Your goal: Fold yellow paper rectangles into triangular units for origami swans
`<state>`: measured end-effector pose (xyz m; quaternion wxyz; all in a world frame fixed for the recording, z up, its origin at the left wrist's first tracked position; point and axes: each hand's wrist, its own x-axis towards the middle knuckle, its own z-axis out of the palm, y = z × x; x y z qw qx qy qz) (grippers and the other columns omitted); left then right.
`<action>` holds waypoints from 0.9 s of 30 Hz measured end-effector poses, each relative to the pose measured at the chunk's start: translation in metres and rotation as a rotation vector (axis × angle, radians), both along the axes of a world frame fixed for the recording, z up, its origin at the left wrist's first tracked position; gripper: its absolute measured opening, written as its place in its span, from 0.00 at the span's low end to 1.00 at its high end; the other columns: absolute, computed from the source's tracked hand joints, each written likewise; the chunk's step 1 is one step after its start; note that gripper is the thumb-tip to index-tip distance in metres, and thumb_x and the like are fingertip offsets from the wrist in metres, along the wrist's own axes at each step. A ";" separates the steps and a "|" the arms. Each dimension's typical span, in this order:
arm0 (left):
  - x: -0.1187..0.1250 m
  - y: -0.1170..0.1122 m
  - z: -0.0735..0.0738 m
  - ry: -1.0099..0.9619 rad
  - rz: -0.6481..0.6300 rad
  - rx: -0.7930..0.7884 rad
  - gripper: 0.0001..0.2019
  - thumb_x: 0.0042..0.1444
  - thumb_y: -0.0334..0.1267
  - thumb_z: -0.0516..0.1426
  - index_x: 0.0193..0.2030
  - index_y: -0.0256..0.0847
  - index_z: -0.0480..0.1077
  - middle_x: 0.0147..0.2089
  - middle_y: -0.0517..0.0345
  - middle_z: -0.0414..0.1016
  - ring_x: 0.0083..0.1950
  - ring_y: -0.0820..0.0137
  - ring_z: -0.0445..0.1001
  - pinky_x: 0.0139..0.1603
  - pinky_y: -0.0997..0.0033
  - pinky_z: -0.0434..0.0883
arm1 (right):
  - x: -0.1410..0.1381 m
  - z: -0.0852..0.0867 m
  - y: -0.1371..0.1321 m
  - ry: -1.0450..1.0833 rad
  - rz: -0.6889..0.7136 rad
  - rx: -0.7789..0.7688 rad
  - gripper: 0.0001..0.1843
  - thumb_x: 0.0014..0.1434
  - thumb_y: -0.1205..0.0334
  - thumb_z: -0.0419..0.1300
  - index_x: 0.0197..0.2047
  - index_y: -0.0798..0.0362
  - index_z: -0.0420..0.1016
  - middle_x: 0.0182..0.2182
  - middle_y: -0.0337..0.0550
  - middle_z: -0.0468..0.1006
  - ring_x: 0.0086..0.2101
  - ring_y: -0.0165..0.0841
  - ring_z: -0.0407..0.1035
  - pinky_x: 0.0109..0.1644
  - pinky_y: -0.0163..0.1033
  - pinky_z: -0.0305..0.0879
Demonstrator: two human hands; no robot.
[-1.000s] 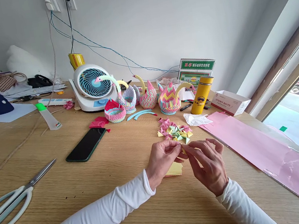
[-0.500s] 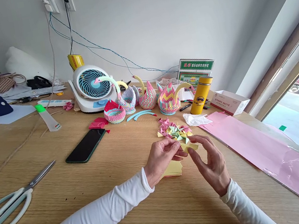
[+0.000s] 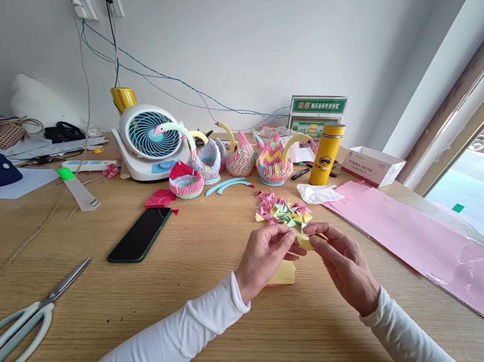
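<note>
Between my two hands is a small yellow piece of paper [image 3: 305, 243], partly hidden by fingers. My left hand [image 3: 265, 257] pinches its left end, while the thumb and fingers of my right hand [image 3: 344, 260] close on its right side. Under and beside my left hand lies a stack of yellow paper slips [image 3: 282, 273]. Just beyond my fingertips sits a pile of folded paper pieces [image 3: 282, 208] in pink, yellow and green. Farther back stand several paper swans [image 3: 274, 163] built from many folded pieces, with a pink paper bowl shape [image 3: 186, 181] at their left.
A black phone [image 3: 139, 235] and open-handled scissors [image 3: 36, 317] lie to the left. At the right are pink paper sheets [image 3: 421, 243] in a clear sleeve, a yellow bottle [image 3: 328, 154] and a sticky note box [image 3: 373, 166]. A white fan [image 3: 153, 140] stands at the back.
My right thumb and fingers have closed in on the yellow paper, which was more exposed before. The left hand keeps its pinch, almost unmoved.
</note>
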<state>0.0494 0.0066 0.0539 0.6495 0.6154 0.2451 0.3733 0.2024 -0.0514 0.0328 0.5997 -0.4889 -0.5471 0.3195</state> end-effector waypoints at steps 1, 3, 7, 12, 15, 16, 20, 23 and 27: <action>0.000 0.000 0.000 0.000 -0.001 -0.008 0.16 0.54 0.47 0.58 0.36 0.32 0.72 0.32 0.53 0.74 0.35 0.68 0.78 0.33 0.74 0.73 | 0.000 0.000 0.000 -0.023 -0.010 0.016 0.10 0.60 0.55 0.57 0.42 0.51 0.71 0.39 0.45 0.74 0.43 0.40 0.67 0.47 0.46 0.65; 0.000 0.000 0.002 -0.004 0.001 -0.031 0.15 0.54 0.46 0.58 0.35 0.32 0.72 0.32 0.53 0.75 0.34 0.68 0.78 0.33 0.74 0.73 | 0.000 -0.001 0.000 -0.078 -0.026 0.051 0.10 0.59 0.56 0.58 0.41 0.51 0.72 0.39 0.45 0.73 0.44 0.40 0.67 0.47 0.45 0.65; 0.000 -0.001 0.003 -0.011 0.005 -0.065 0.15 0.53 0.45 0.59 0.37 0.31 0.71 0.33 0.52 0.75 0.33 0.69 0.78 0.32 0.74 0.73 | -0.002 -0.004 0.001 -0.178 -0.094 0.135 0.09 0.57 0.59 0.61 0.41 0.50 0.72 0.39 0.44 0.73 0.42 0.38 0.68 0.46 0.44 0.66; 0.001 0.000 0.001 -0.016 0.003 -0.088 0.16 0.51 0.44 0.61 0.37 0.31 0.72 0.32 0.51 0.76 0.33 0.67 0.78 0.30 0.75 0.73 | -0.003 -0.010 0.003 -0.300 -0.220 0.219 0.05 0.56 0.60 0.62 0.38 0.50 0.74 0.34 0.44 0.75 0.38 0.37 0.69 0.44 0.44 0.66; 0.001 0.000 -0.002 -0.020 -0.013 -0.102 0.16 0.50 0.44 0.62 0.38 0.31 0.72 0.32 0.51 0.77 0.34 0.67 0.79 0.30 0.75 0.72 | -0.003 -0.010 0.002 -0.361 -0.249 0.264 0.04 0.57 0.62 0.61 0.37 0.50 0.74 0.35 0.45 0.75 0.38 0.38 0.70 0.42 0.44 0.67; 0.001 0.000 -0.002 -0.024 -0.018 -0.108 0.16 0.49 0.43 0.63 0.38 0.31 0.72 0.32 0.51 0.77 0.35 0.67 0.79 0.31 0.75 0.72 | -0.003 -0.009 0.001 -0.379 -0.252 0.277 0.04 0.57 0.62 0.61 0.37 0.50 0.74 0.35 0.45 0.75 0.37 0.38 0.70 0.42 0.44 0.67; 0.001 0.000 -0.004 -0.036 -0.040 -0.133 0.16 0.47 0.42 0.64 0.38 0.31 0.72 0.31 0.51 0.78 0.34 0.67 0.79 0.33 0.75 0.72 | -0.004 -0.005 -0.001 -0.431 -0.257 0.302 0.03 0.59 0.65 0.59 0.37 0.50 0.74 0.35 0.45 0.75 0.38 0.37 0.70 0.41 0.43 0.67; 0.001 0.000 -0.005 -0.038 -0.036 -0.156 0.16 0.48 0.43 0.64 0.37 0.31 0.72 0.30 0.52 0.77 0.32 0.68 0.79 0.33 0.74 0.73 | -0.005 -0.002 -0.002 -0.473 -0.264 0.307 0.03 0.59 0.65 0.58 0.37 0.50 0.74 0.36 0.45 0.75 0.38 0.37 0.70 0.41 0.42 0.68; 0.002 -0.001 -0.005 -0.026 -0.005 -0.151 0.14 0.49 0.42 0.63 0.35 0.32 0.70 0.30 0.53 0.77 0.30 0.68 0.79 0.31 0.74 0.73 | -0.006 -0.002 -0.002 -0.538 -0.265 0.322 0.03 0.58 0.65 0.60 0.38 0.50 0.74 0.36 0.45 0.75 0.37 0.36 0.71 0.41 0.42 0.67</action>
